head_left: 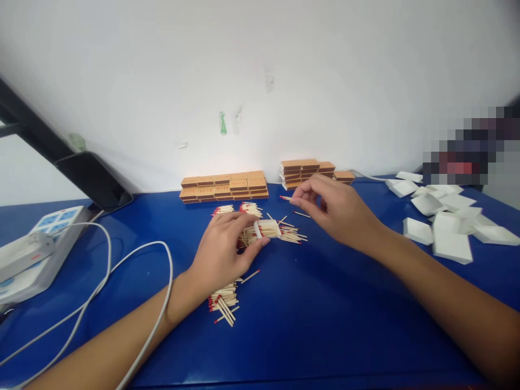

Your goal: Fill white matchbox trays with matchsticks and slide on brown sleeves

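Observation:
My left hand [223, 244] grips a small white matchbox tray [268, 228] between thumb and fingers, low over the blue table. Some matches show inside the tray. Loose matches [293, 235] with red heads lie just right of it, and more are partly hidden beneath my left hand. To the right and a little higher, my right hand [331, 208] pinches a single match [286, 198], its red head pointing left. Another match [301, 214] rests on the table below those fingertips. A heap of matches [224, 300] lies in front of my left wrist.
Stacked orange matchboxes [223, 187] stand along the wall, with a second stack [303, 170] behind my right hand. Several white trays [453, 238] are scattered at the right. A power strip [52, 238] sits at the left, and a white cable [168, 265] loops across my left forearm.

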`<state>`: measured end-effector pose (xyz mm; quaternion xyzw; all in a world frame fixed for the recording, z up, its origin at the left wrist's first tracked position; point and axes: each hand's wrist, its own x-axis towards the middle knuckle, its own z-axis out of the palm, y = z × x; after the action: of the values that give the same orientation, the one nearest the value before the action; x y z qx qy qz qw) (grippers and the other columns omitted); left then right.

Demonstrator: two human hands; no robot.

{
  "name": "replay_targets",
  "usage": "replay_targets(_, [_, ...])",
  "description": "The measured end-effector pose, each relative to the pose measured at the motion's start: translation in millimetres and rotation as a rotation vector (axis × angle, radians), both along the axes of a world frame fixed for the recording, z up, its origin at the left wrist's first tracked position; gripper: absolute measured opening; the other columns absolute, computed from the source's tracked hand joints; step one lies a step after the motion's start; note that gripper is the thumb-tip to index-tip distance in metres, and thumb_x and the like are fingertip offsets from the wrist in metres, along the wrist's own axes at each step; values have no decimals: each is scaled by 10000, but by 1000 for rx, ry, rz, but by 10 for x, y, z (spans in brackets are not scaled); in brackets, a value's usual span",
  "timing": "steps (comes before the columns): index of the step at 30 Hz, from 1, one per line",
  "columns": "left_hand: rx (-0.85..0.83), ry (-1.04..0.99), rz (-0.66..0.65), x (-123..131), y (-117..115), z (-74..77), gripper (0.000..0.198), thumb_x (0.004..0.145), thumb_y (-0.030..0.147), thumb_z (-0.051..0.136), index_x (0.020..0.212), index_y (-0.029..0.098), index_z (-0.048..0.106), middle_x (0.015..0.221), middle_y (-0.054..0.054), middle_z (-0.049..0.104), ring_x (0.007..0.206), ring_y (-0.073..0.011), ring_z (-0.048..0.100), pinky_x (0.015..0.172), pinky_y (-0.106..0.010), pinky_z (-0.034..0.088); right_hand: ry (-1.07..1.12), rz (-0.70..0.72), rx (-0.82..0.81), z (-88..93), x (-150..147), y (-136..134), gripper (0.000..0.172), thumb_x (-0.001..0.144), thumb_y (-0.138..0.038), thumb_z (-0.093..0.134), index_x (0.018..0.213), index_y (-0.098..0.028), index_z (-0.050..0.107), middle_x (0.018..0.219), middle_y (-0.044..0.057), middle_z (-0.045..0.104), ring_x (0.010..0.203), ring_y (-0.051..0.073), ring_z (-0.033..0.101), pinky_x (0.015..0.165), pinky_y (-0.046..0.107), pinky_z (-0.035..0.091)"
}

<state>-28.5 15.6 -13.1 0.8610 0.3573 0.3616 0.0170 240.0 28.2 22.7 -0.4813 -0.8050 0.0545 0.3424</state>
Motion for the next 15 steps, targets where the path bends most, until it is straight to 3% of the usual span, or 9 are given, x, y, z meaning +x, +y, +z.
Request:
replay_targets(3, [-13,-9,35,0,-3,19,335,954,420,745,1204,207,678,1136,-102,772,1074,-296,717,973,-493,552,-9,64,68,1,-78,-80,208,1057,-405,532,979,-236,624,912,62,653,780,200,604,700,341,449])
replay_targets(7, [-18,-1,47,5,-10,31,318,958,407,742,1201,211,685,1124,-94,773,1078,-297,713,985,-502,537,-58,131,28,-45,-105,-81,201,1058,-383,524,967,-233,621,901,57,654,757,190,598,699,337,455])
replay_targets(12, [4,2,55,-1,4,52,303,958,413,741,1174,205,694,1094,-94,782,1027,-287,729,944,-489,559,-106,65,23,-84,-21,6,176,1047,-367,535,972,-230,616,896,58,656,778,196,603,723,337,459])
replay_targets(15, [68,-68,156,-38,46,109,285,958,414,740,1149,207,702,1099,-89,789,1032,-293,736,927,-497,569,-110,11,3,-112,13,48,175,1040,-366,526,987,-233,626,901,65,668,790,210,610,732,348,467])
